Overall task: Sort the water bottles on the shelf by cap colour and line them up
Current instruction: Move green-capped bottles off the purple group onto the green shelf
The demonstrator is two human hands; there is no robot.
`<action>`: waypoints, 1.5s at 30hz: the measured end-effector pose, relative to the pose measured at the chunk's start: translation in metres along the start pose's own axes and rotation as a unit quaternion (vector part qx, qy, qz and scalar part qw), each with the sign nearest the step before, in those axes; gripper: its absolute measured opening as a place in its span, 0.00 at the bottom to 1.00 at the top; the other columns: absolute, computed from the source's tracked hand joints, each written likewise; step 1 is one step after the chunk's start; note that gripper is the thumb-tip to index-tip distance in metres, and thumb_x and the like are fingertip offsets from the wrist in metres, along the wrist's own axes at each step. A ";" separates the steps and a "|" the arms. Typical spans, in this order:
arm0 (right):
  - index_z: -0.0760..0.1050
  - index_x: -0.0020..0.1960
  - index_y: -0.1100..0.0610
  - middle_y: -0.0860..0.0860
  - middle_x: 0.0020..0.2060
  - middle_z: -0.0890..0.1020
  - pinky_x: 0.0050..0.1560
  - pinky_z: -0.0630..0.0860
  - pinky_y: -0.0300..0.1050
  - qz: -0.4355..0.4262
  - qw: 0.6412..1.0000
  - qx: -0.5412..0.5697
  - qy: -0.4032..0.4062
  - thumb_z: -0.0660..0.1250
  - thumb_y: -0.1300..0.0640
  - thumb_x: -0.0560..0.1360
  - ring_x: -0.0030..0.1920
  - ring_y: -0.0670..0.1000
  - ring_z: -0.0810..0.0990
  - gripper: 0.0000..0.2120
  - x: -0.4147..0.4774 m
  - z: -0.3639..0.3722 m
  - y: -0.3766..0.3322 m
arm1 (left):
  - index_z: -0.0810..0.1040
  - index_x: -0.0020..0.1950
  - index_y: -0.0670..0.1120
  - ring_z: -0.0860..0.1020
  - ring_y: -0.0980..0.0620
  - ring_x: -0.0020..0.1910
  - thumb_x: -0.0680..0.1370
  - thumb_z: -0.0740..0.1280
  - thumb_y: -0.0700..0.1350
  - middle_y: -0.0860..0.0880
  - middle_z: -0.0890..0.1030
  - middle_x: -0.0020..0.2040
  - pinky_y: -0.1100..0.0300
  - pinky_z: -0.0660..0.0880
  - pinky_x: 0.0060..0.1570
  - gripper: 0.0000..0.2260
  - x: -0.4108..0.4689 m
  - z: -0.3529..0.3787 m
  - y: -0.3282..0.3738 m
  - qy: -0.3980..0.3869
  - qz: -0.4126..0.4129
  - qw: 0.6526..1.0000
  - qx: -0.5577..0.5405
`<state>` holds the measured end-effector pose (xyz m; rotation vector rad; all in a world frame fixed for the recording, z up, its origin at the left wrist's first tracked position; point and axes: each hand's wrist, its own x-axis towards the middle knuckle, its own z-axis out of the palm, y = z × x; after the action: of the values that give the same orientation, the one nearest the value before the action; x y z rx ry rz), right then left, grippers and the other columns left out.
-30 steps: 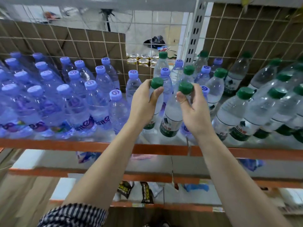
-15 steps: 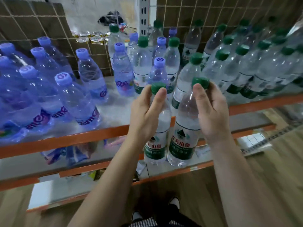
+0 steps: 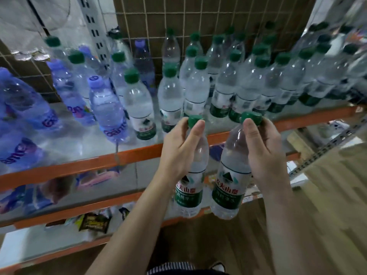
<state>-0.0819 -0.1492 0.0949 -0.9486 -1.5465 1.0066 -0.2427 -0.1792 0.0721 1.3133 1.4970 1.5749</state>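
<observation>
My left hand (image 3: 178,149) grips the neck of a clear green-capped bottle (image 3: 189,193), held in the air in front of the shelf edge. My right hand (image 3: 264,153) grips a second green-capped bottle (image 3: 228,187) beside it, tilted slightly left. On the shelf (image 3: 83,165) behind, many green-capped bottles (image 3: 198,88) stand packed at the middle and right. Purple-capped bottles (image 3: 105,108) stand at the left, with a few green-capped ones (image 3: 139,104) mixed among them.
An orange shelf rail (image 3: 297,120) runs just behind the held bottles. Lower shelves hold snack packets (image 3: 93,223). A wire grid over brown panelling (image 3: 198,14) backs the shelf. Wooden floor (image 3: 327,195) lies to the right.
Both hands have lifted the two green-capped bottles off the shelf and drawn them toward me and down. My view has swung right, toward the green-capped group.
</observation>
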 end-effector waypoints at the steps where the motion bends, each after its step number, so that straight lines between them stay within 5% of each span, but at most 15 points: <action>1: 0.75 0.48 0.55 0.48 0.38 0.80 0.45 0.76 0.38 0.006 1.000 -0.005 -0.001 0.60 0.46 0.79 0.40 0.45 0.80 0.13 0.003 -0.018 0.003 | 0.75 0.42 0.41 0.78 0.42 0.37 0.79 0.60 0.60 0.42 0.80 0.37 0.39 0.74 0.44 0.22 0.001 0.019 0.002 -0.002 -0.002 1.000 0.001; 5: 0.76 0.52 0.55 0.55 0.43 0.82 0.51 0.79 0.54 0.012 0.999 -0.029 0.007 0.61 0.44 0.80 0.45 0.55 0.82 0.14 0.017 -0.083 0.018 | 0.75 0.38 0.49 0.78 0.44 0.35 0.79 0.60 0.60 0.45 0.80 0.35 0.43 0.74 0.42 0.17 0.008 0.088 0.014 -0.006 -0.002 1.000 -0.009; 10: 0.76 0.47 0.49 0.46 0.42 0.83 0.48 0.78 0.43 0.023 0.999 -0.036 0.032 0.60 0.46 0.79 0.43 0.48 0.82 0.10 0.034 -0.142 0.031 | 0.75 0.38 0.49 0.77 0.52 0.34 0.79 0.61 0.58 0.49 0.80 0.34 0.54 0.73 0.39 0.17 0.025 0.151 0.025 -0.031 -0.001 0.999 -0.015; 14: 0.77 0.49 0.51 0.47 0.41 0.84 0.48 0.78 0.42 0.022 0.998 -0.026 0.059 0.61 0.45 0.79 0.42 0.47 0.83 0.11 0.066 -0.173 0.033 | 0.76 0.41 0.41 0.78 0.42 0.36 0.79 0.60 0.59 0.43 0.81 0.35 0.43 0.75 0.41 0.21 0.057 0.185 0.038 -0.061 0.034 0.997 -0.026; 17: 0.76 0.47 0.54 0.43 0.35 0.83 0.40 0.75 0.31 0.005 0.997 -0.021 0.073 0.61 0.49 0.80 0.36 0.40 0.81 0.10 0.110 -0.197 0.029 | 0.76 0.43 0.37 0.78 0.39 0.38 0.79 0.60 0.59 0.40 0.81 0.36 0.40 0.75 0.41 0.24 0.093 0.210 0.055 -0.060 0.064 0.995 -0.037; 21: 0.78 0.47 0.47 0.46 0.42 0.84 0.47 0.78 0.43 -0.031 0.995 -0.039 0.082 0.62 0.41 0.77 0.43 0.45 0.83 0.11 0.168 -0.225 0.020 | 0.76 0.44 0.37 0.79 0.38 0.38 0.81 0.61 0.55 0.41 0.82 0.37 0.40 0.76 0.41 0.21 0.141 0.241 0.083 -0.069 0.097 0.991 -0.065; 24: 0.78 0.47 0.45 0.42 0.41 0.85 0.47 0.78 0.43 -0.058 0.994 -0.039 0.083 0.62 0.41 0.77 0.44 0.43 0.84 0.11 0.217 -0.245 0.001 | 0.76 0.45 0.34 0.79 0.41 0.36 0.82 0.59 0.53 0.43 0.82 0.36 0.46 0.75 0.40 0.21 0.178 0.255 0.117 -0.074 0.135 0.985 -0.081; 28: 0.79 0.47 0.47 0.49 0.45 0.85 0.54 0.80 0.57 -0.094 0.991 -0.031 0.093 0.63 0.36 0.74 0.48 0.51 0.85 0.16 0.285 -0.270 -0.027 | 0.75 0.48 0.27 0.77 0.29 0.38 0.83 0.57 0.52 0.32 0.80 0.40 0.38 0.74 0.38 0.25 0.226 0.262 0.162 -0.051 0.157 0.981 -0.097; 30: 0.79 0.46 0.48 0.51 0.45 0.85 0.53 0.80 0.61 -0.106 0.991 -0.016 0.079 0.63 0.37 0.74 0.46 0.54 0.85 0.16 0.316 -0.280 -0.039 | 0.76 0.47 0.29 0.78 0.33 0.37 0.82 0.58 0.54 0.30 0.80 0.43 0.43 0.76 0.37 0.26 0.250 0.265 0.179 -0.026 0.157 0.984 -0.084; 34: 0.76 0.45 0.50 0.49 0.39 0.83 0.40 0.82 0.51 -0.130 0.990 0.031 0.052 0.62 0.43 0.79 0.37 0.50 0.85 0.12 0.377 -0.289 -0.052 | 0.77 0.44 0.42 0.79 0.46 0.39 0.81 0.59 0.57 0.37 0.81 0.42 0.50 0.77 0.47 0.20 0.293 0.273 0.201 0.005 0.143 0.987 -0.077; 40: 0.72 0.48 0.50 0.46 0.38 0.80 0.46 0.81 0.50 -0.167 0.983 0.073 -0.012 0.61 0.46 0.80 0.40 0.48 0.83 0.08 0.462 -0.280 -0.038 | 0.73 0.44 0.42 0.80 0.50 0.37 0.82 0.58 0.54 0.45 0.79 0.39 0.55 0.79 0.45 0.17 0.351 0.290 0.206 0.064 0.178 0.981 -0.043; 45: 0.71 0.56 0.53 0.51 0.46 0.83 0.53 0.80 0.56 -0.159 0.979 -0.035 -0.124 0.61 0.45 0.78 0.49 0.54 0.82 0.13 0.524 -0.263 -0.004 | 0.73 0.46 0.45 0.77 0.49 0.40 0.81 0.59 0.54 0.48 0.78 0.40 0.54 0.76 0.49 0.13 0.388 0.298 0.184 0.070 0.185 0.980 -0.026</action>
<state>0.0848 0.3729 0.3038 -0.6112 -1.8823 0.8690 -0.0613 0.2494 0.3093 1.5446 1.3352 1.9623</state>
